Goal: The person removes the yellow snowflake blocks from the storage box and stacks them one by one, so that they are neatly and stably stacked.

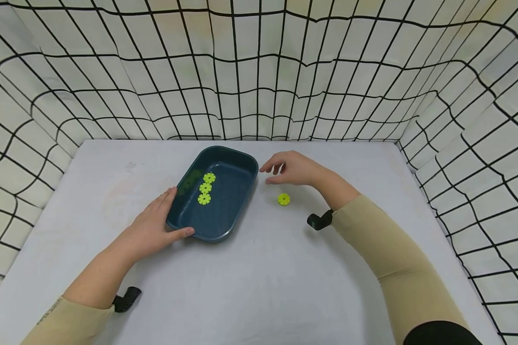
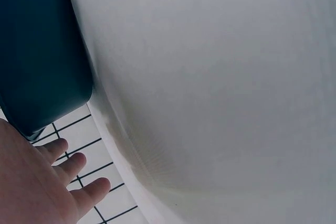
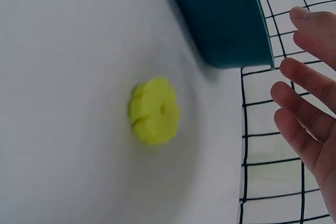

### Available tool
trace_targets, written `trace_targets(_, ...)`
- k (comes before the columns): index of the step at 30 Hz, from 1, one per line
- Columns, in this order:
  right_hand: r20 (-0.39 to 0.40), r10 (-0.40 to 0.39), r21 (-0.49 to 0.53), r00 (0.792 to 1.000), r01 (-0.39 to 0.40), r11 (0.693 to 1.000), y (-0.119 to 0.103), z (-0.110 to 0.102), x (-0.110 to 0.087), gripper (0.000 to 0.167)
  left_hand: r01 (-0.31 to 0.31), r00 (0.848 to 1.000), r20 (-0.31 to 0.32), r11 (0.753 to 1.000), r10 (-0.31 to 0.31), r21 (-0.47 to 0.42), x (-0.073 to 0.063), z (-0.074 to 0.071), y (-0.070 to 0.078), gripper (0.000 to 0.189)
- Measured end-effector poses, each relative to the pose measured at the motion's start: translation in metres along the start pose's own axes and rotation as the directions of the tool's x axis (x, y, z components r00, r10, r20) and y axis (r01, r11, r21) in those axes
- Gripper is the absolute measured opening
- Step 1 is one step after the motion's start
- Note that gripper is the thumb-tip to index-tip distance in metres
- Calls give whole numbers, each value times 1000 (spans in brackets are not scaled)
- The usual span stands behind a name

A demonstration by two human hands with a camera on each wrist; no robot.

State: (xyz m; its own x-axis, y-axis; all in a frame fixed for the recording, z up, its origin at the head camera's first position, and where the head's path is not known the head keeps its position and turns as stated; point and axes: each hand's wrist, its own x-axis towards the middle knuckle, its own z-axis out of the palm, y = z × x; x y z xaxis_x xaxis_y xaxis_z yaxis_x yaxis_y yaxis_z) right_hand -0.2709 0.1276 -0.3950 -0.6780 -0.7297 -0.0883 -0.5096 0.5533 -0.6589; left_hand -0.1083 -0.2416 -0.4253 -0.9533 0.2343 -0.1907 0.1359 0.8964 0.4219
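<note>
A dark teal rectangular tray (image 1: pixel 224 220) stands at an angle on the table. Three yellow-green notched discs (image 1: pixel 205 187) lie in a touching row inside it. My left hand (image 1: pixel 153 227) rests at the tray's near left corner, its fingers straight along the left side and the thumb at the front rim. Just off the tray's right rim hovers my right hand (image 1: pixel 295 167), fingers loosely bent and apart from the thumb, with nothing held. Below that hand a single yellow-green notched disc (image 1: pixel 283 199) lies on the table; the right wrist view shows this disc (image 3: pixel 155 111) close up.
A white cloth-like surface covers the table (image 1: pixel 259 287). Black grid netting (image 1: pixel 250 72) over white sheets encloses the back and both sides. Each wrist carries a small black camera, one at the left sleeve (image 1: pixel 127 299) and another at the right sleeve (image 1: pixel 320 220).
</note>
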Motion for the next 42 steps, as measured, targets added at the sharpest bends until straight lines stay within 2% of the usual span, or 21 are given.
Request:
trace_targets(9,-16,-62,85,998,64,994,-27,9,35,31,6,1000,3,1000,-6,-23,-1,-2,-2,124)
trace_targets(16,20,-53,113,998,50,992,-41,25,63,34,11,1000,13,999,-11,-31,-2,-3,-2,123)
trace_targets(23,108,-53,69,993,45,997,-44,41,85,41,14,1000,19,999,-13,-29,0,0,-1,123)
trace_targets(33,218,74,-93,973,-55,994,-47,57,114,48,4,1000,13,1000,-4,-11,-1,-1,-2,125)
trace_targets(42,250,124,-158,960,-86,984,-50,65,126,53,6,1000,8,1000,-6,-17,-2,-4,1,124)
